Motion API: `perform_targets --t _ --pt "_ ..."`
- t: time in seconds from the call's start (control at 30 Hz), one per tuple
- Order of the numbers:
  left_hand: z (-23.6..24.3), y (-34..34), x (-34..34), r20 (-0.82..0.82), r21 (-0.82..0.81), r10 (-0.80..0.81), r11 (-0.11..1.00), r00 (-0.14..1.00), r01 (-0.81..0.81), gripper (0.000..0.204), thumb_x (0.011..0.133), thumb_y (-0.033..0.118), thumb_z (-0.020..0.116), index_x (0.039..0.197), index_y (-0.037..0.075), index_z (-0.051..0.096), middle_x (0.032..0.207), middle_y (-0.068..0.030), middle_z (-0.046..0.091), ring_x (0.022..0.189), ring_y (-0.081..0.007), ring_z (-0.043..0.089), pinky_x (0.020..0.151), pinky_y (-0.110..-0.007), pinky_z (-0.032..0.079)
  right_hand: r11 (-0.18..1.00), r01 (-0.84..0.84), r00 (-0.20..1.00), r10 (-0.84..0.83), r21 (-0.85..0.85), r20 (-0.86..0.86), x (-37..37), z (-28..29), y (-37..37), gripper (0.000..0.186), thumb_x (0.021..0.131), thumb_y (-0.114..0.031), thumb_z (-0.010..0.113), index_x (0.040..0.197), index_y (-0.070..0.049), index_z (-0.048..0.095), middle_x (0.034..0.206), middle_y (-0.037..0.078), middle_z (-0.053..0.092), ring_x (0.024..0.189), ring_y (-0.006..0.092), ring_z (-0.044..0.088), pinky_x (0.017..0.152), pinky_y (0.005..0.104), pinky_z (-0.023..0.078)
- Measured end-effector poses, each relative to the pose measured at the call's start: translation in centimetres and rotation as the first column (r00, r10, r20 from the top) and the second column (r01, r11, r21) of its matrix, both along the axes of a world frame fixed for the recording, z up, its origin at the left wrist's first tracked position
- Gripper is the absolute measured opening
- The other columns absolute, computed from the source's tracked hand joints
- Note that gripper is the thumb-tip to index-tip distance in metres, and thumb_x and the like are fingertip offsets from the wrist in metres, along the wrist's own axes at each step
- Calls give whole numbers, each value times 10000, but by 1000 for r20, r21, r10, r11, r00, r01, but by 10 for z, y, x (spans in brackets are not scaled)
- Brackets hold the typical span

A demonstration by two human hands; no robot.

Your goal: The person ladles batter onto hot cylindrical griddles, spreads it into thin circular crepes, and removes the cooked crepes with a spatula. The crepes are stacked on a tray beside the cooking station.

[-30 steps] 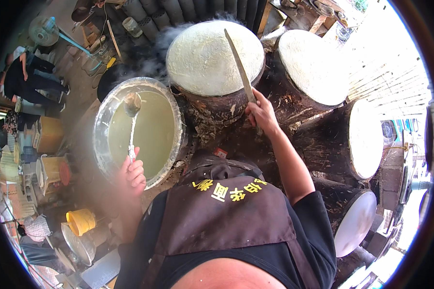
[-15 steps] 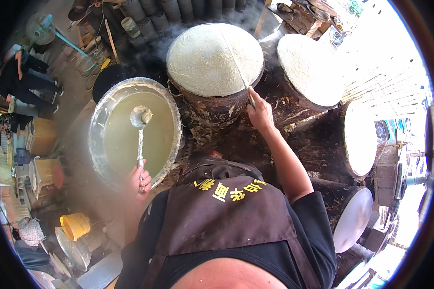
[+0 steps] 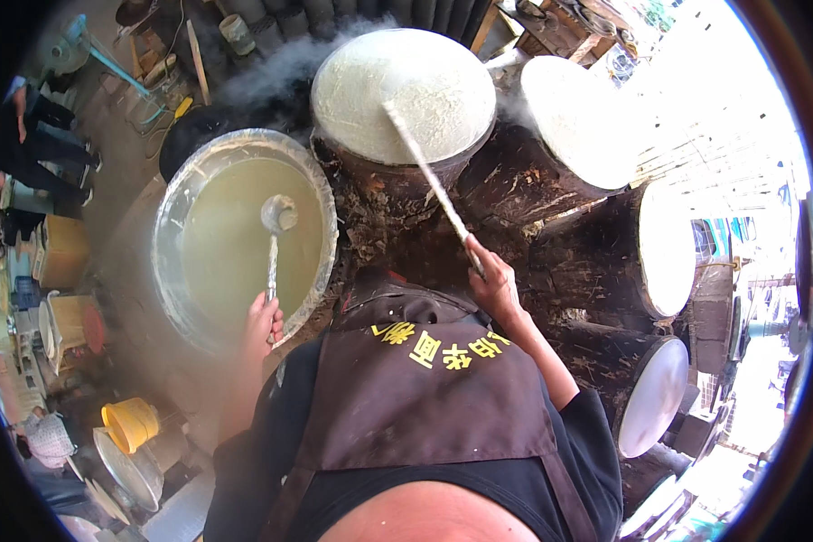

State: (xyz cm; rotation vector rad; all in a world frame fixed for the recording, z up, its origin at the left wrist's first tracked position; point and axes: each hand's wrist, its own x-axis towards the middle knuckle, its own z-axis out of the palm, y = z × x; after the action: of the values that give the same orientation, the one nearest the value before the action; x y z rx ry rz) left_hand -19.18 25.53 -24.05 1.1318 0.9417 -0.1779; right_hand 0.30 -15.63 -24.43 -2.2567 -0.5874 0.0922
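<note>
My left hand (image 3: 264, 321) is closed round the handle of a metal ladle (image 3: 279, 214), whose bowl is over a large pale basin (image 3: 164, 226) of thin greenish-cream liquid. My right hand (image 3: 493, 282) grips a long flat batter-smeared blade (image 3: 429, 173). The blade's far end lies over the near part of a round white batter-coated top (image 3: 384, 72) on a dark drum (image 3: 388, 194); I cannot tell if they touch. Steam drifts at the top's back left. A second white round top (image 3: 576, 117) sits just right of it.
More drums (image 3: 587, 253) with round pale tops curve down my right side. A yellow bucket (image 3: 131, 425) and tubs (image 3: 63, 330) stand at lower left. A standing fan (image 3: 99, 63) and a person in dark trousers (image 3: 36, 135) are at upper left, with stacked dark cylinders (image 3: 343, 14) behind.
My right hand has come down toward me, pulling the blade back, its far end moving lower and left across the middle top. The ladle has shifted within the basin's area.
</note>
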Motion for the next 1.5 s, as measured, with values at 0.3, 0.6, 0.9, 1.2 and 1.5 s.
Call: perform_targets --t 0.3,0.6,0.9,1.2,1.5 --pt "-73 14 -20 -280 595 -372 656 885 464 546 887 197 541 1394 46 406 900 -266 626 726 -353 635 648 -447 484 985 158 969 -141 70 -204 -11 29 17 584 852 17 584 1412 -104 468 773 -2 631 707 43 538 659 201 451" --pt "-59 42 -78 -387 727 -545 316 744 609 582 911 178 546 1453 109 343 857 -273 645 773 -439 633 685 -506 485 992 73 952 -40 99 -303 -46 23 42 585 856 15 594 1414 -109 469 775 -11 621 692 33 521 652 201 445" --pt "-70 111 9 -622 684 -649 -178 438 707 601 917 90 495 1477 107 276 815 -241 651 718 -410 639 661 -497 514 998 5 978 10 68 -209 -79 48 61 540 802 33 620 1329 -66 550 722 46 634 591 56 552 563 234 458" --pt "-2 -3 -45 -108 -332 -123 940 987 81 415 965 190 531 1362 182 411 652 57 365 466 -30 348 364 -184 293 970 -245 855 219 6 -470 -72 29 20 548 817 -22 647 1348 -94 531 945 161 697 811 180 684 761 309 523" --pt "62 -100 -68 91 -980 541 200 836 -23 373 1045 204 371 1397 82 396 633 35 319 422 -27 302 329 -185 293 885 -450 765 450 116 -460 -47 12 8 506 806 -5 656 1299 -80 568 1171 212 636 1073 297 646 889 342 509"
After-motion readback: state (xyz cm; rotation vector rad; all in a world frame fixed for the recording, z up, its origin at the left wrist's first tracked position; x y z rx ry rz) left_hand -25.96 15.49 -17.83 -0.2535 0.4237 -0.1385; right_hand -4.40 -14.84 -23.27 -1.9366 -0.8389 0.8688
